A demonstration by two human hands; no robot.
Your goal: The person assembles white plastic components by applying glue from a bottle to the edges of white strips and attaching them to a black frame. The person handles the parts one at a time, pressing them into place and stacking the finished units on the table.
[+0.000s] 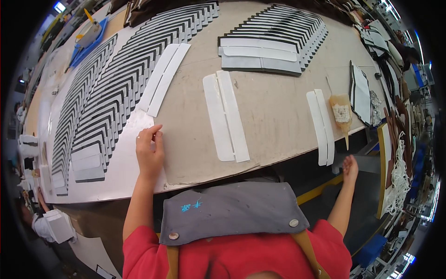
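My left hand [150, 149] hovers over the table's near edge, fingers loosely bent and apart, with nothing in them. Just beyond it lies a pair of long white strips [165, 80], side by side and slanted. My right hand [350, 169] is low at the right, past the table edge; its fingers are curled in and nothing shows in them. Closest to it are another white strip pair [320, 125], whose near end juts over the edge, and a yellowish squeeze bottle [341, 111] with its thin tip toward me. A third strip pair [226, 116] lies mid-table.
Overlapping rows of white, black-edged pieces [116, 88] fan out at the left. A similar stack [265, 46] is at the back. A blue tray [90, 44] holds a tub. White-topped panels [360, 93] and a yellow-edged board [383, 169] stand right of the table [278, 111].
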